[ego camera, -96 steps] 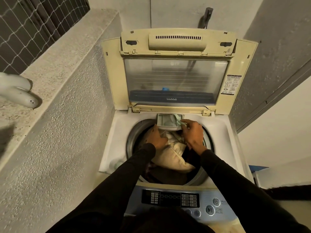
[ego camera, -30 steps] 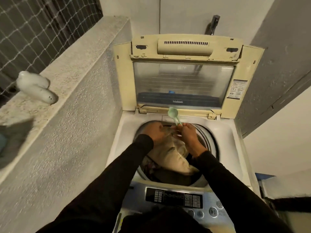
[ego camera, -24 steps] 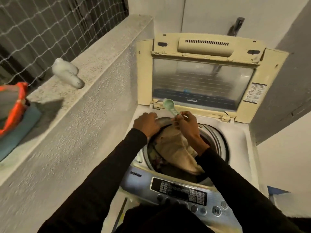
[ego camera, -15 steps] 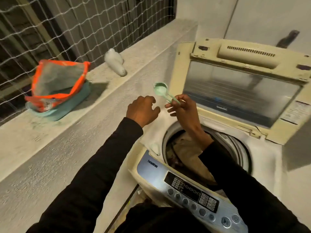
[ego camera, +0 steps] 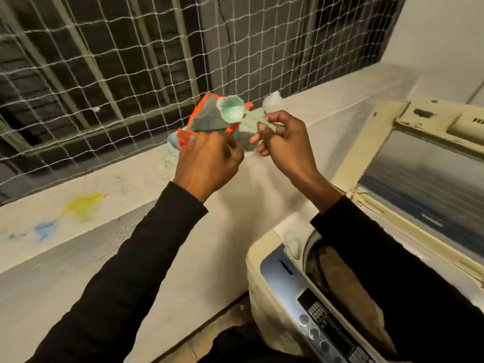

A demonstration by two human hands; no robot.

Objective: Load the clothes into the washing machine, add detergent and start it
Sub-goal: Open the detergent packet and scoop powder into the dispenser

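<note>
My right hand [ego camera: 285, 145] pinches the handle of a pale green detergent scoop [ego camera: 231, 111], whose bowl hangs over the open mouth of the orange-rimmed detergent bag [ego camera: 207, 120] on the concrete ledge [ego camera: 117, 184]. My left hand [ego camera: 209, 163] is curled at the bag's near edge; whether it grips the bag is hidden. At the lower right is the washing machine [ego camera: 264, 260], with its lid [ego camera: 419, 174] up. Beige and dark clothes [ego camera: 337, 279] lie in the drum, partly behind my right sleeve.
A white rounded object [ego camera: 273, 103] sits on the ledge just right of the bag. White netting [ego camera: 104, 61] over window bars backs the ledge. Yellow and blue stains [ego camera: 81, 205] mark the ledge at left. The control panel [ego camera: 327, 323] faces me at the bottom.
The view has swung left from the drum to the ledge. Both hands rose and moved left, the right one carrying the scoop to the bag's mouth, the left one reaching the bag's edge.
</note>
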